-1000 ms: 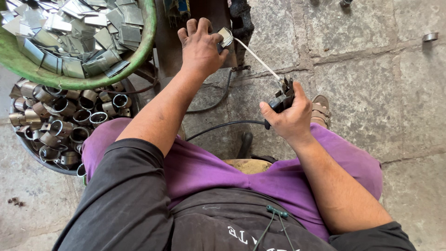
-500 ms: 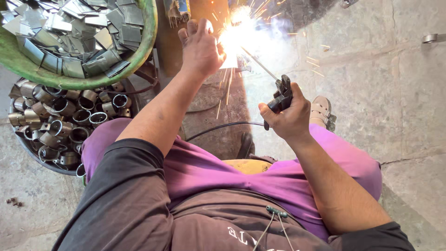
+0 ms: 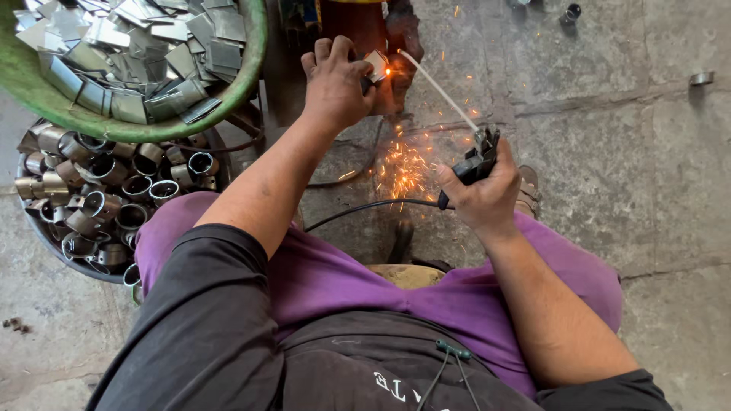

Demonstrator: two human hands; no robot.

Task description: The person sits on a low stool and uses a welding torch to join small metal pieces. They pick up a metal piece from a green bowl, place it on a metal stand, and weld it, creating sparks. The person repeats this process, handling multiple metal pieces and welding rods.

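My left hand (image 3: 335, 80) grips a small square metal piece (image 3: 376, 65) near the top centre, pressing it against a dark upright work stand (image 3: 350, 27). My right hand (image 3: 483, 194) is closed on a black welding electrode holder (image 3: 472, 164), from which a thin white rod (image 3: 438, 90) slants up-left to the piece. An orange glow sits at the rod's tip, and sparks (image 3: 403, 167) scatter over the floor below. A black cable (image 3: 365, 207) runs from the holder across my purple-clad lap.
A green basin (image 3: 255, 65) heaped with flat metal plates stands at the upper left. Below it is a dark tub (image 3: 76, 266) of short metal tube pieces. A metal ring (image 3: 700, 78) and another small part (image 3: 571, 11) lie on the stone floor at right.
A second ago there was no arc; half a second ago a bright flash burst at the rod tip. Now it has faded to a small glow with falling sparks. Both hands have barely moved.
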